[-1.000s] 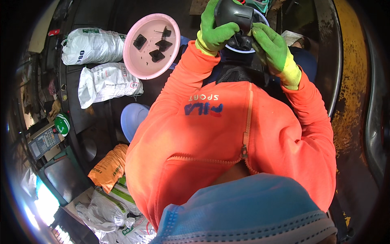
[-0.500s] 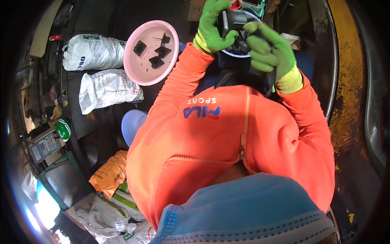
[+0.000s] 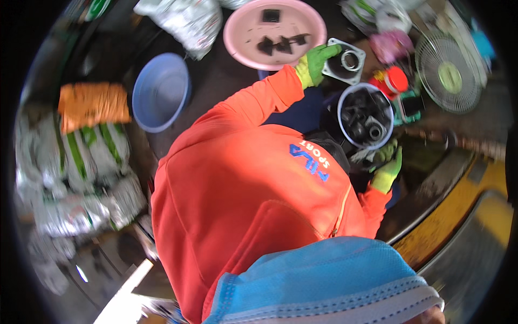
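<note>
- So the square-flanged housing [image 3: 339,67] was out at 1 o'clock, held up between the pink basin [image 3: 243,29] and the bucket [image 3: 339,112], in neither one.
- Progress-wise I'd have called it mid-batch: one part in hand, a heap of black parts [image 3: 356,110] in the bucket, four or so dark pieces [image 3: 271,15] in the basin. Couldn't tell which lot counted as finished, or how many were left.
- Looks: dark inside, pale bright edge around a square plate, holes at the corners, shiny ring round the opening. Seemed whole to me, but any fine marks were too small to judge.
- Left hand [image 3: 318,63], gloved, was pinching the flange's edge at its 9 o'clock side.
- Right hand [image 3: 387,164] was well apart from it at 3 o'clock, just beside the bucket's lower rim. Couldn't tell if those fingers gripped anything.
- Further out: red-lidded jar [image 3: 398,80] and fan [image 3: 449,78] toward 2 o'clock, blue basin [image 3: 162,92] at 10, orange sack [image 3: 96,105] past it.
</note>
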`<control>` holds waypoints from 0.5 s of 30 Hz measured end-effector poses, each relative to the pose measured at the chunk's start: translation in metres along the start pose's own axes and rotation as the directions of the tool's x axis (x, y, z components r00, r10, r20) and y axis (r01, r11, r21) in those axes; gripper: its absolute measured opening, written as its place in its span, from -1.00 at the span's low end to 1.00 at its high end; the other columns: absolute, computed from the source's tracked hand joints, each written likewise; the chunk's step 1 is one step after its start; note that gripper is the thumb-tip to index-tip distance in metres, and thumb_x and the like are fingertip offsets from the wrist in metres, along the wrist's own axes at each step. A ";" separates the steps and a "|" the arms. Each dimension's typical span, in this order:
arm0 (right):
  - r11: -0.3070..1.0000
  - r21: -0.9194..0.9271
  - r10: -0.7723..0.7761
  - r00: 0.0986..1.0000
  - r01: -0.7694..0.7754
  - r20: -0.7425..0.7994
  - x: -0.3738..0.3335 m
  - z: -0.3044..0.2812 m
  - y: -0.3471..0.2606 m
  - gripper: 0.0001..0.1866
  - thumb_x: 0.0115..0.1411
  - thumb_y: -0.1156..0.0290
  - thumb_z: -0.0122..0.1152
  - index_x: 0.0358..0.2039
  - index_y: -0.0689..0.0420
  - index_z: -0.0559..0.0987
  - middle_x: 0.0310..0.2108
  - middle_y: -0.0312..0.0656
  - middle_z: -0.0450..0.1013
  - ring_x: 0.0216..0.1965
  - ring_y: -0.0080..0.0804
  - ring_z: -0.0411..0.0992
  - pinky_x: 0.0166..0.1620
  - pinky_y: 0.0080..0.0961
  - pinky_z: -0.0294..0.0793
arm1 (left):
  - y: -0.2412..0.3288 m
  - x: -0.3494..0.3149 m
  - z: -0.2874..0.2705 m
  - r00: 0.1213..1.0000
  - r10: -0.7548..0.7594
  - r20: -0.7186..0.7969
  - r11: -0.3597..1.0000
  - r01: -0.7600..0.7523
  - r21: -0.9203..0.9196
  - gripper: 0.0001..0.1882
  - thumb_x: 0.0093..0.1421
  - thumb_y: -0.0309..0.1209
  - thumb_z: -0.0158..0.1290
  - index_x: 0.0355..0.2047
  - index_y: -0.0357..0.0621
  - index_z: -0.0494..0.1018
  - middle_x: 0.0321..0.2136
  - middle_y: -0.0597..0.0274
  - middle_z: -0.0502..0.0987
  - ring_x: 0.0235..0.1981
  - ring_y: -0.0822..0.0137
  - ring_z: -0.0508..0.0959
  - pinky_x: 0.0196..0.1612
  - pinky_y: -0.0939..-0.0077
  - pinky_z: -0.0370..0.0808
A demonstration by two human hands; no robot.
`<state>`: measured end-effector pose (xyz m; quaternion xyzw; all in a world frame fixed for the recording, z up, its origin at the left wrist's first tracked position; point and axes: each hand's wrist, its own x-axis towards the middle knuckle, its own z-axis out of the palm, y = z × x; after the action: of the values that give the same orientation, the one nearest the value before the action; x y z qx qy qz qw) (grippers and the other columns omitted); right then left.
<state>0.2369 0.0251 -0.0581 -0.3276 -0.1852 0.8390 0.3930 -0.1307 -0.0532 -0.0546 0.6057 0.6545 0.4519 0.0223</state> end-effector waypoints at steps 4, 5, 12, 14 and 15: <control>0.961 -0.271 -0.054 0.922 -0.057 -0.385 0.002 -0.023 0.012 -0.69 0.34 0.06 -0.01 -0.27 0.02 0.52 -0.58 -0.43 0.30 -0.61 -0.59 0.20 -0.51 -0.62 0.19 | -0.090 -0.089 -0.046 0.526 -0.823 0.214 -0.128 0.194 -0.973 -0.63 0.25 -0.34 -0.01 0.06 -0.09 0.46 -0.04 0.11 0.56 -0.01 0.09 0.55 0.00 0.19 0.49; 0.961 -0.264 -0.049 0.899 -0.076 -0.436 0.005 -0.029 0.012 -0.70 0.35 0.06 -0.01 -0.26 0.01 0.51 -0.58 -0.43 0.30 -0.61 -0.60 0.21 -0.52 -0.62 0.20 | -0.109 -0.122 -0.055 0.261 -0.948 0.181 -0.105 0.282 -0.954 -0.62 0.28 -0.25 -0.05 0.08 -0.03 0.46 -0.06 0.15 0.57 -0.01 0.12 0.55 -0.03 0.18 0.49; 0.961 -0.184 0.192 0.976 -0.208 -0.101 0.021 -0.057 0.003 -0.69 0.41 0.10 -0.10 -0.13 0.05 0.48 -0.52 -0.41 0.32 -0.59 -0.60 0.24 -0.51 -0.61 0.26 | -0.230 -0.335 -0.130 -0.007 -0.964 -0.267 -0.120 0.904 0.411 -0.59 0.22 -0.03 0.05 -0.04 0.04 0.55 -0.04 0.28 0.61 -0.03 0.05 0.60 -0.04 0.23 0.53; 0.963 -0.130 0.230 0.971 -0.237 -0.065 0.024 -0.058 0.000 -0.70 0.41 0.11 -0.10 -0.13 0.05 0.48 -0.51 -0.41 0.32 -0.59 -0.60 0.24 -0.51 -0.61 0.26 | -0.250 -0.346 -0.178 0.148 -0.936 -0.318 -0.105 0.747 0.657 -0.62 0.23 -0.09 0.03 -0.01 0.08 0.53 0.00 0.32 0.58 0.03 0.10 0.56 0.03 0.25 0.46; 0.957 -0.197 0.203 0.976 -0.214 -0.072 0.024 -0.057 -0.002 -0.71 0.41 0.12 -0.09 -0.13 0.05 0.47 -0.51 -0.42 0.32 -0.59 -0.61 0.24 -0.51 -0.61 0.27 | -0.255 -0.342 -0.205 0.186 -0.932 -0.312 -0.112 0.670 0.734 -0.64 0.24 -0.12 0.02 0.00 0.11 0.52 0.02 0.33 0.56 0.05 0.12 0.53 0.07 0.26 0.42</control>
<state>0.2661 0.0477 -0.1077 -0.4052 -0.2246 0.8437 0.2712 -0.3552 -0.4111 -0.2686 0.0678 0.9832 -0.0890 0.1445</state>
